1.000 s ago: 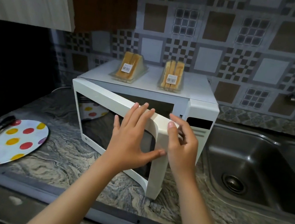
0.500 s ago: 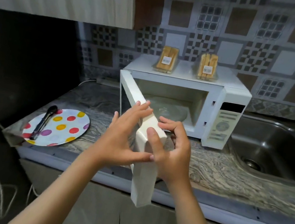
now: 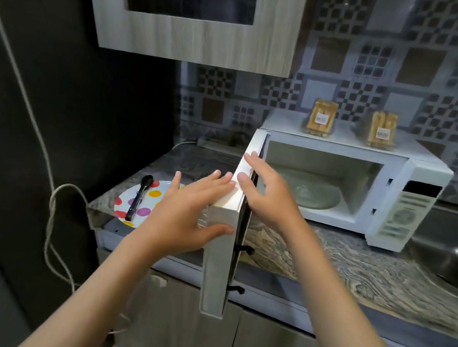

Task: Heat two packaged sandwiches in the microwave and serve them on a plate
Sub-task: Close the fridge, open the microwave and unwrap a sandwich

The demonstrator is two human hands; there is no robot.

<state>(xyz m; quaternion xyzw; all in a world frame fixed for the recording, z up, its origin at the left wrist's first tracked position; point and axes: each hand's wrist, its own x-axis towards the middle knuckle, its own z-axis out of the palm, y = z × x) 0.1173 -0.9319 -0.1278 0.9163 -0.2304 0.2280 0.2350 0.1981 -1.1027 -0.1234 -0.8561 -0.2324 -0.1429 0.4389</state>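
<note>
- The left hand [image 3: 183, 214] is reaching forward with the forearm stretched out from the lower left, palm pressing flat on the outer face of the microwave door [image 3: 223, 233]; fingers are lying spread along the door's top edge and the thumb is hooking across its front edge, so the grip is wide and is not closing round anything
- The right hand [image 3: 269, 198] is extending from the lower right, palm facing the door's inner side, fingers straight and loosely spread, fingertips touching the top edge; its grip is likewise wide, holding nothing
- The door is standing fully open, edge-on to the camera, between the two hands
- The microwave [image 3: 400, 203] is sitting on the table [image 3: 357, 269], its cavity showing only the glass turntable [image 3: 310, 190]
- Two packaged sandwiches are standing on top of the microwave: the left sandwich [image 3: 321, 117] and the right sandwich [image 3: 381, 130], apart from each other
- A spotted plate [image 3: 148, 205] is lying at the table's left end with black tongs [image 3: 139, 197] resting on it
</note>
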